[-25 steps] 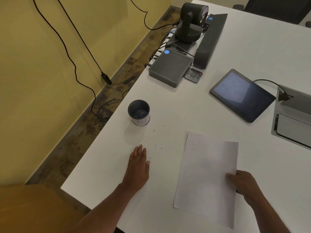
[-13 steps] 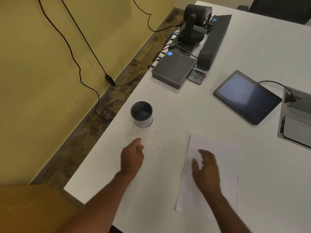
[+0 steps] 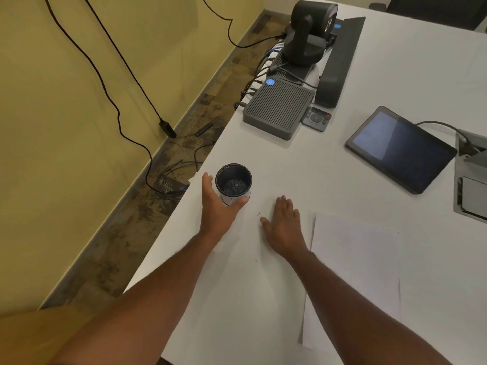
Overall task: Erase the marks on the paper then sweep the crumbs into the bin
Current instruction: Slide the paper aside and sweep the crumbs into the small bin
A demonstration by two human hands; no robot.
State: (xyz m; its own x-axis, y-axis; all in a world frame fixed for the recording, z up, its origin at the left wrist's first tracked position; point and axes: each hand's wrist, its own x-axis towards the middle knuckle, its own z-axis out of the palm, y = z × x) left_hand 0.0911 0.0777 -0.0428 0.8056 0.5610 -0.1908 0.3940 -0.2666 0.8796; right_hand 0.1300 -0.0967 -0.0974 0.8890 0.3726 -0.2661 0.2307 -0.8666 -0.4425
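We see a dark tablet (image 3: 400, 150) on the white table (image 3: 395, 61), well apart from a ribbed grey box (image 3: 278, 110). Behind the box stands a black camera (image 3: 307, 35).

On a white table (image 3: 382, 75) the left hand (image 3: 217, 206) cups the near side of a small dark bin (image 3: 233, 181), thumb and fingers on either side of it. The right hand (image 3: 283, 223) lies flat on the table, fingers straight, just left of a blank sheet of paper (image 3: 355, 272). A few dark crumbs (image 3: 258, 214) lie between the hands. A tablet (image 3: 400, 148) rests farther back.
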